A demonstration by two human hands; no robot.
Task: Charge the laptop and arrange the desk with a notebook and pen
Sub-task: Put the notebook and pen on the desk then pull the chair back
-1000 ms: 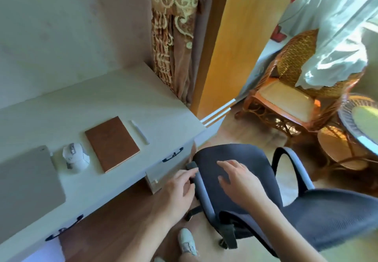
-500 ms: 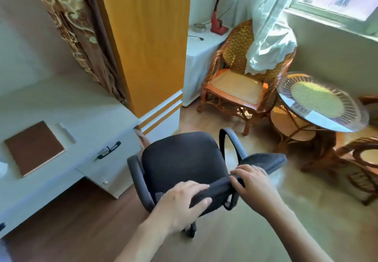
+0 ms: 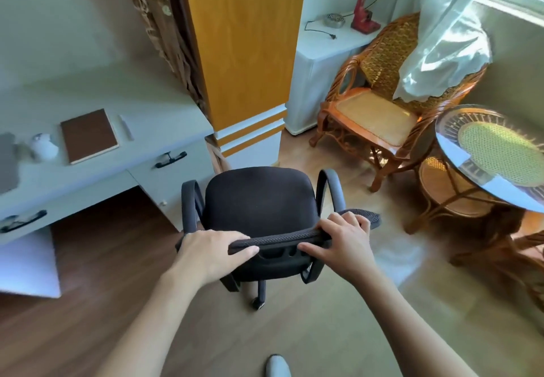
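Observation:
A black office chair (image 3: 259,200) stands on the floor right of the white desk (image 3: 153,103), its seat facing away from me. My left hand (image 3: 212,251) and my right hand (image 3: 344,241) both grip the top edge of its backrest. On the desk lie a brown notebook (image 3: 88,136) and a white pen (image 3: 126,127) just right of it. A white mouse (image 3: 44,147) sits left of the notebook, and the grey closed laptop (image 3: 7,161) is cut off at the left edge.
A yellow-and-white pillar (image 3: 247,53) stands behind the chair. A wicker armchair (image 3: 379,106) and a round glass-topped table (image 3: 494,156) fill the right side. A white cabinet (image 3: 323,61) at the back holds a red device and a cable. Desk drawers with black handles (image 3: 170,159) face the chair.
My hands went from the seat and armrest to the backrest top. The chair has swung round and now stands farther from the desk, and my view has pulled back.

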